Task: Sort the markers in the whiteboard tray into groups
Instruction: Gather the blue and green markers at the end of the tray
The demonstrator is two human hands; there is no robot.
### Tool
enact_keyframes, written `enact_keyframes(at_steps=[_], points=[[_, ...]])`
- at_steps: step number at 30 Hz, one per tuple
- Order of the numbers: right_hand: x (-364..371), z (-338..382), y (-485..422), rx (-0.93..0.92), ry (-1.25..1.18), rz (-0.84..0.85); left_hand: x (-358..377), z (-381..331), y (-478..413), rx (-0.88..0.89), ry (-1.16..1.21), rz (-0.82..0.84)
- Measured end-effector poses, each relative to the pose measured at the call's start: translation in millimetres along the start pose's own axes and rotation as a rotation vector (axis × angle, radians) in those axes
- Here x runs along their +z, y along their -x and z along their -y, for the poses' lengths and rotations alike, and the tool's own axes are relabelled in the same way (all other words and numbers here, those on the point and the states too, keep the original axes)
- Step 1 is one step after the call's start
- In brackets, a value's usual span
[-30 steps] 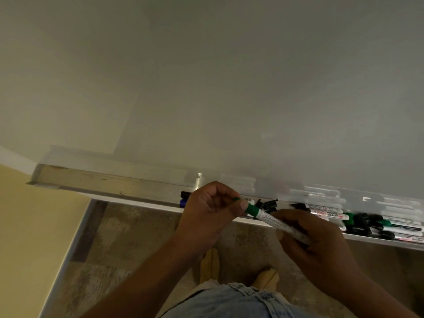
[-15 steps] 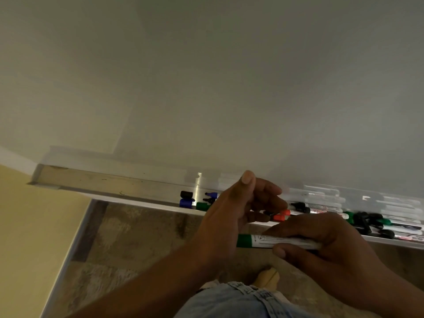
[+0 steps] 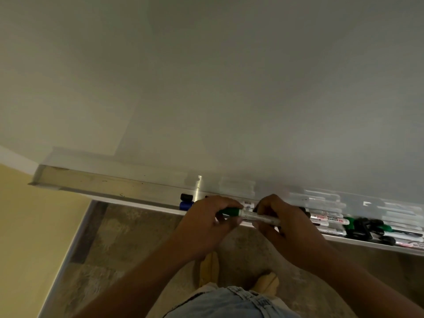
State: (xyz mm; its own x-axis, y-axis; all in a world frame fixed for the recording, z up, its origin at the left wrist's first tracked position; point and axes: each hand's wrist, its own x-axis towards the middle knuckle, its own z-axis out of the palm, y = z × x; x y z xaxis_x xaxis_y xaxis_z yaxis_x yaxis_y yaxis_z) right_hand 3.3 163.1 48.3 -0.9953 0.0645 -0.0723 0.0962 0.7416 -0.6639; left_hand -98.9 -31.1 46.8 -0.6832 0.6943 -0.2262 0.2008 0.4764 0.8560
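A green-capped white marker (image 3: 254,215) lies level just over the front lip of the metal whiteboard tray (image 3: 110,184). My left hand (image 3: 206,223) grips its green cap end, and my right hand (image 3: 282,223) grips its white barrel. Left of my hands a black cap (image 3: 186,197) and a blue cap (image 3: 185,205) rest in the tray. To the right, several markers (image 3: 328,220) with green and black caps (image 3: 367,226) lie piled in the tray. My hands hide the tray's middle.
The whiteboard (image 3: 229,88) fills the upper view. A yellow wall (image 3: 27,237) is at the left. Below the tray are the floor (image 3: 128,244), my two shoes (image 3: 208,265) and denim shorts (image 3: 229,304).
The green marker has risen from below the tray to its front lip. My left hand, open over the tray before, has closed on the marker's cap end.
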Motion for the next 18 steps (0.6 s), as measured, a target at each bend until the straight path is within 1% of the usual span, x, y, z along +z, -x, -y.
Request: enact_keyframes(at_steps=[6,8,11,13,15,17,18], points=[[31,-21,-22,-0.184,0.346,-0.060,5,44,-25,0.052,-0.431,-0.126],[40,-23,-27,-0.194,0.458,-0.060,5,52,-33,0.048,-0.548,-0.173],[50,-18,-27,-0.158,0.539,-0.052,7,58,-39,0.040,-0.627,-0.224],[56,-5,-21,-0.130,0.528,-0.041,10,61,-41,0.038,-0.657,-0.247],[61,17,-16,-0.165,0.396,0.023,15,64,-43,0.036,-0.686,-0.264],[65,43,-14,-0.211,0.137,0.179,19,65,-45,0.032,-0.701,-0.266],[66,56,-14,-0.272,0.064,0.268,21,64,-46,0.032,-0.705,-0.268]])
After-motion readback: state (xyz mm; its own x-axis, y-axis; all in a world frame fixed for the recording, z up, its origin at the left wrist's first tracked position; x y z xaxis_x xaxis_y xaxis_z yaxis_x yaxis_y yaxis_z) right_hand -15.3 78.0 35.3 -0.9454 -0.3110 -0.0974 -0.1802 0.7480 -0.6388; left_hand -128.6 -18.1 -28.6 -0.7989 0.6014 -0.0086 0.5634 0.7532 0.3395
